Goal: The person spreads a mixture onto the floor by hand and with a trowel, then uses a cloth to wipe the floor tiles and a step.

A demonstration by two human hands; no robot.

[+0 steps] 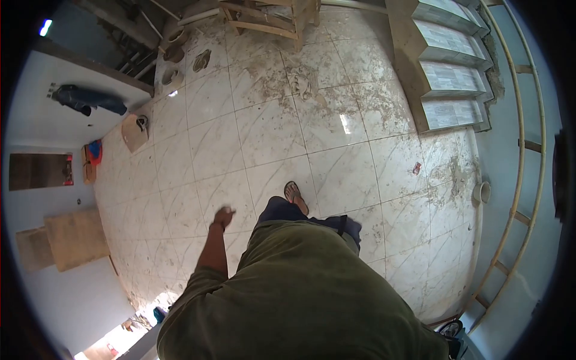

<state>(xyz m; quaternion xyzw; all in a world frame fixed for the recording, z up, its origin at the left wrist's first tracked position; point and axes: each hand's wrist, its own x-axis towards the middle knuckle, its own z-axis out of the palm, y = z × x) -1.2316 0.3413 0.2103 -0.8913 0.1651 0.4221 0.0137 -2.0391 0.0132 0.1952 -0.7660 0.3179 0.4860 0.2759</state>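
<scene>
My left hand [224, 217] hangs out to the left of my body over the tiled floor [216, 150]. It touches nothing that I can see, and its fingers are small and blurred, so their pose is unclear. My right hand does not show; the green shirt [306, 294] fills the lower middle of the view. One sandalled foot [294, 193] is on the tiles ahead of my dark trousers [279, 210].
Stairs [450, 84] rise at the upper right, beside a wooden ladder [519, 144] against the wall. A wooden frame [264, 24] stands at the top. Slippers [202, 60], pots [173, 54], a small bucket [482, 192] and boards [77, 239] lie around the edges.
</scene>
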